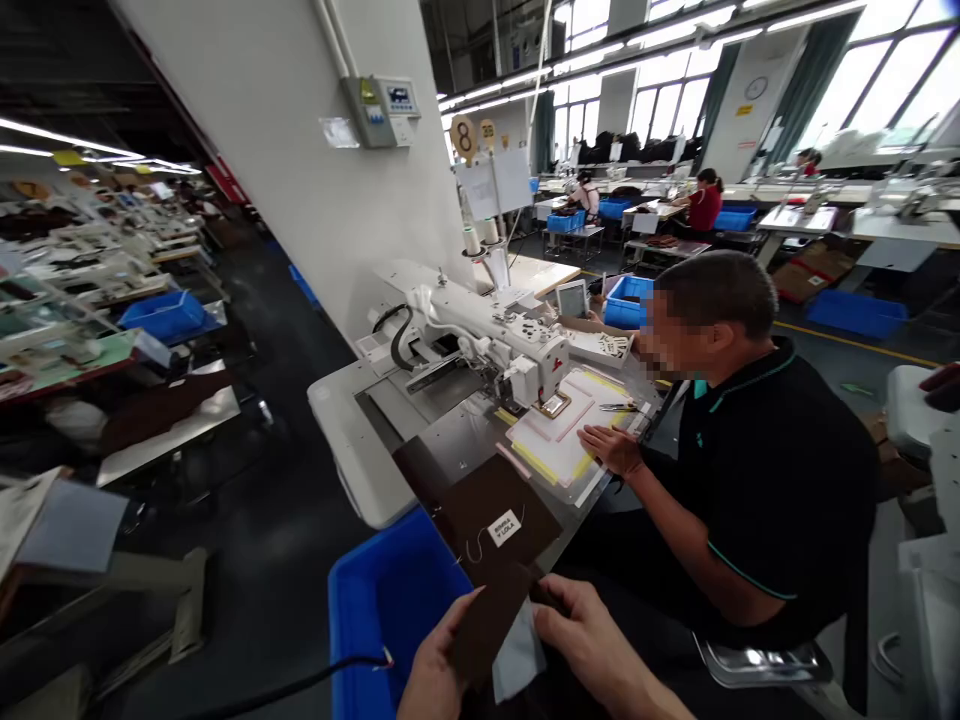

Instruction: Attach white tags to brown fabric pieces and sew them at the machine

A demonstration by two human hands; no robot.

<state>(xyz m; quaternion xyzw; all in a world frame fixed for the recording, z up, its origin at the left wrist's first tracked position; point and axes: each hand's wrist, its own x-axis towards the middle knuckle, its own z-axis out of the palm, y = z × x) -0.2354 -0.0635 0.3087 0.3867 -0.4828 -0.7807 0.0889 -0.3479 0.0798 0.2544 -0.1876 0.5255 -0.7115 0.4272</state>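
A dark brown fabric piece (491, 622) is held between my two hands at the bottom of the view, with a pale grey-white patch (519, 655) showing on it. My left hand (435, 665) grips its left edge, thumb on top. On the other side, my right hand (581, 635) pinches the upper right edge with bent fingers. Just beyond lies another dark brown fabric piece (480, 500) on the machine table, bearing a white label (504, 528) with dark lettering and loose thread ends beside it.
A white sewing machine (487, 330) stands ahead. A seated co-worker (765, 480) in a black shirt rests a hand (611, 448) near a white template sheet (555, 440) with small snips (619, 407). A blue bin (360, 620) stands below the table, left of my hands.
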